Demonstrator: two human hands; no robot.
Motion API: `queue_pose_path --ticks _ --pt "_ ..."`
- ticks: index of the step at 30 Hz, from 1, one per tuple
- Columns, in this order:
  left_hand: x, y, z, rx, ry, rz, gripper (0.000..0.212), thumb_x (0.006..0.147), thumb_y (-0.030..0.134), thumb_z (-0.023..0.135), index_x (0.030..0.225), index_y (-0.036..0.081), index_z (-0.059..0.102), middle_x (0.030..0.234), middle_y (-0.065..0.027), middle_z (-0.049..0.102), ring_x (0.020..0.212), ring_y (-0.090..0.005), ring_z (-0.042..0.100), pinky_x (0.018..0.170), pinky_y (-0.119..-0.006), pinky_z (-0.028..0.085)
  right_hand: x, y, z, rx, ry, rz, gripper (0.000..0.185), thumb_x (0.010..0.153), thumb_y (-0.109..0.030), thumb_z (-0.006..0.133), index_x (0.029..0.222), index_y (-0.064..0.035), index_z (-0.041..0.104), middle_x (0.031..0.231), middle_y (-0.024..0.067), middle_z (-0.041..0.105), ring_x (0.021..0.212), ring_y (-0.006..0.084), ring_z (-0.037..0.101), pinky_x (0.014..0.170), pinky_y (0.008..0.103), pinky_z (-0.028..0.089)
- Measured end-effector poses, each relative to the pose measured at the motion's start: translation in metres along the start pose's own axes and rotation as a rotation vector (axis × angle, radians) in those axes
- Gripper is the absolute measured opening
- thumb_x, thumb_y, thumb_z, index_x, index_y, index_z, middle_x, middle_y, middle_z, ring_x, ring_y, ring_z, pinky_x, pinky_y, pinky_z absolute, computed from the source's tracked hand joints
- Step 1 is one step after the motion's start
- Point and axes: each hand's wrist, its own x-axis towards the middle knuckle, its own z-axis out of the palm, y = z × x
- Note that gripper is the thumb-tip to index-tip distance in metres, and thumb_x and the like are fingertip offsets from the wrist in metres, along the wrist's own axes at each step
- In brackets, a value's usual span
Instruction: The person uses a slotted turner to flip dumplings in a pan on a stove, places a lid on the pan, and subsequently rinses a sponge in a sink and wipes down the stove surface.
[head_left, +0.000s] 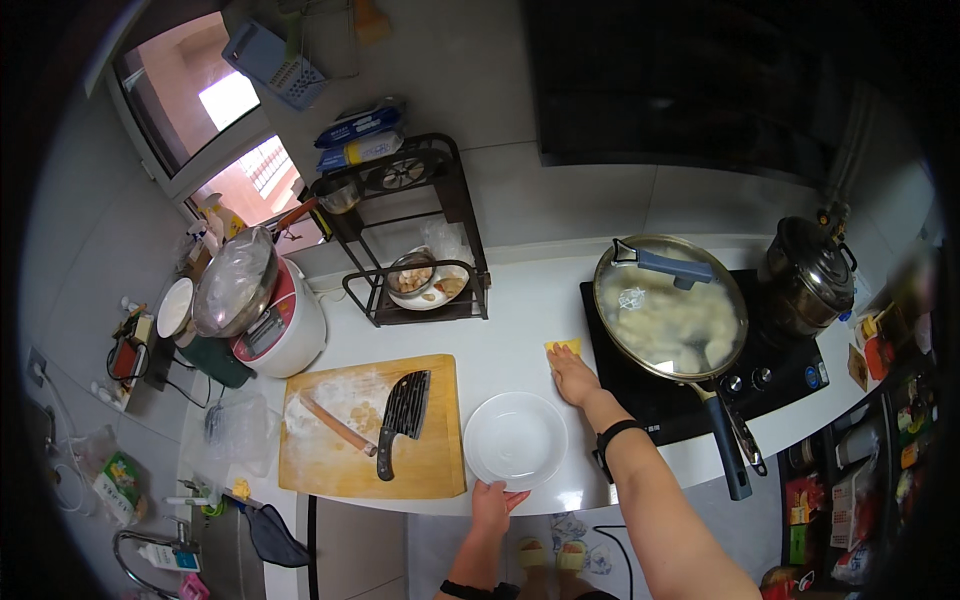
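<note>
My left hand (495, 504) holds the near rim of a white plate (515, 441) at the counter's front edge. Beyond the plate, my right hand (574, 376) presses a yellow cloth (562, 347) on the white counter, beside the black cooktop (675, 420). A lidded frying pan (671, 315) with pale food under fogged glass sits on the cooktop, its handle towards me. Left of the plate, a floured wooden cutting board (420, 480) carries a cleaver (405, 409) and a small rolling pin (337, 425).
A lidded metal pot (808, 274) stands at the cooktop's far right. Behind the board are a black rack (469, 225) holding dishes and a white rice cooker (304, 330) with a metal bowl (236, 285) on top. A sink (232, 559) lies at lower left, crowded shelves (832, 480) at lower right.
</note>
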Motion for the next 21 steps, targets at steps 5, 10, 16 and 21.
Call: queue_pose_path --ticks 5,10,16,21 --pt "0.002 0.003 -0.008 -0.028 0.024 0.009 0.032 0.081 -0.002 0.038 0.113 -0.005 0.036 0.099 -0.0231 0.051 0.078 -0.0359 0.062 0.071 -0.043 0.058 -0.071 -0.02 0.026 -0.027 0.001 -0.24 0.049 0.085 -0.01 0.042 0.133 -0.0019 0.036 0.137 0.0191 0.036 0.13 0.0309 0.03 0.108 0.0374 0.024" --pt "0.007 0.008 -0.004 -0.037 0.084 -0.031 0.033 0.081 -0.002 0.039 0.113 -0.004 0.037 0.097 -0.023 0.052 0.078 -0.0353 0.062 0.071 -0.042 0.058 -0.149 -0.031 0.003 -0.1 0.031 -0.221 0.045 0.082 -0.005 0.043 0.127 -0.0048 0.045 0.132 0.0156 0.043 0.123 0.0296 0.041 0.099 0.0363 0.038" --pt "0.006 0.007 -0.009 -0.051 0.032 -0.088 0.037 0.087 0.019 0.045 0.114 -0.004 0.036 0.096 -0.0229 0.054 0.082 -0.0392 0.062 0.068 -0.046 0.056 -0.135 -0.014 -0.04 -0.315 0.323 -0.006 0.043 0.086 -0.013 0.044 0.129 -0.0068 0.044 0.132 0.0111 0.045 0.123 0.0249 0.042 0.1 0.0345 0.036" --pt "-0.026 0.014 0.011 0.217 -0.045 -0.398 0.06 0.09 0.049 0.036 0.122 -0.002 0.037 0.102 -0.0221 0.053 0.086 -0.041 0.06 0.072 -0.046 0.051 -0.16 0.048 -0.035 -0.259 0.252 0.182 0.057 0.086 -0.035 0.051 0.132 -0.0029 0.038 0.135 0.0154 0.04 0.127 0.0288 0.035 0.105 0.0358 0.029"
